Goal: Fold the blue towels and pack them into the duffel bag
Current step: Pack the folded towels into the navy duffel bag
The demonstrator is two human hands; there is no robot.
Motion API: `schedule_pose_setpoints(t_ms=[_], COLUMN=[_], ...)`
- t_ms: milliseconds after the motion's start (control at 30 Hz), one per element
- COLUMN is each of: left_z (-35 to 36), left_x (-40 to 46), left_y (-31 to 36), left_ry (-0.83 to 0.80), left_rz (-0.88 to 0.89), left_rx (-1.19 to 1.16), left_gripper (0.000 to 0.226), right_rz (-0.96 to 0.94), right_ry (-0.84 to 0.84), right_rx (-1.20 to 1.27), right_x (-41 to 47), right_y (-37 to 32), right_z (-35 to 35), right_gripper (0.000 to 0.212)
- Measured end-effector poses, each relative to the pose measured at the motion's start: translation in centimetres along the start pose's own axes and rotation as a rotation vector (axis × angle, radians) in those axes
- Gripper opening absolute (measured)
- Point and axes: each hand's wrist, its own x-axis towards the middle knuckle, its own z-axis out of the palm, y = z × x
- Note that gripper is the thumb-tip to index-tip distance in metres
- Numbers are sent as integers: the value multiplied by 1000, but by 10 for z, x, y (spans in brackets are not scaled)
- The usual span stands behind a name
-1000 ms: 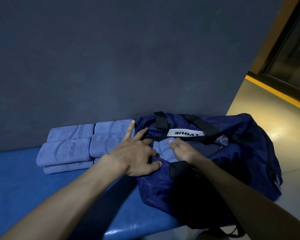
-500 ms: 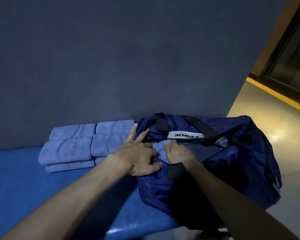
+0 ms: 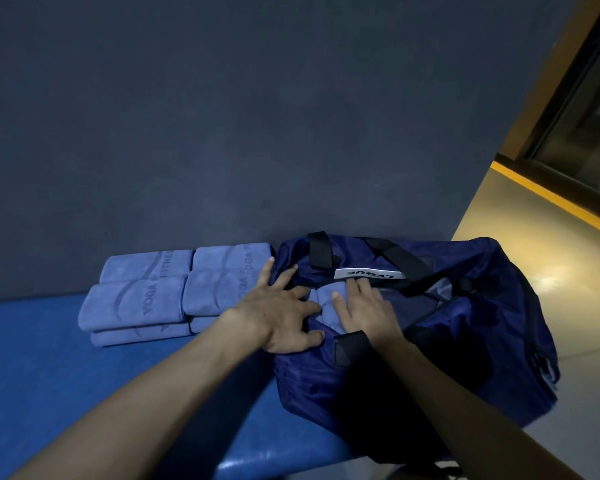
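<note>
Both hands lay flat-fingered, the left hand (image 3: 280, 317) spreading the duffel bag (image 3: 447, 341) mouth, the right hand (image 3: 364, 311) pressing 1 towel (image 3: 326, 304) inside; next probably fetching the folded stack (image 3: 174, 292) beside it

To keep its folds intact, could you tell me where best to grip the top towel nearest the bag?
Grip the top towel nearest the bag by its rounded near edge, coming from your side: the far edge meets the wall, and the duffel bag crowds its right.
</note>
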Motion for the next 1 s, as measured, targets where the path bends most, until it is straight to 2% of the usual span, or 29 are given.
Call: schedule_pose_setpoints(t_ms=[100,167,300,433,467,533,567,600,633,667,733,767,833,1000], left_z=[0,2,7,10,12,14,17,21,26,32,42,46,51,41], left_x=[3,1,-5,-22,-27,-39,-44,-47,-49,-51,-51,-49,-42,-38], left_y=[-1,-1,-7,-25,-33,-53,-65,-76,-84,-91,-94,-92,-88,-88], left_ry=[6,56,245,617,716,809,768,671,547,435,383,394,444,570], left_rz=[14,32,104,297,281,119,-2,-105,-180,-226,-263,-268,-289,-319], left_rx=[-12,-6,-30,-367,-443,-450,-362,-238,-114,-33,28,58,126,142], left_gripper=[68,67,56,29,29,35,32,31,38,49,61,62,58,41], right_rz=[-282,-406,-439,-438,-426,-450,-469,-457,-453,-461,-465,-459,-442,-401], right_ry=[8,-12,-54,-89,-109,-144,-175,-252,-274,-243,-138,-89,-9,92], right_rx=[-77,-123,-202,-255,-296,-362,-314,-230,-131,-29,91,120,165,294], right_x=[-4,-6,1,4,5,6,8,6,0,-5,-15,-18,-19,-23], right_y=[11,12,8,11,10,4,6,6,6,6,5,6,7,5], right_z=[-5,-3,19,25,23,9,2,-7,-17,-26,-41,-47,-52,-71], right_gripper=[74,80,62,64,71,104,120,128,122,106,63,50,41,35])
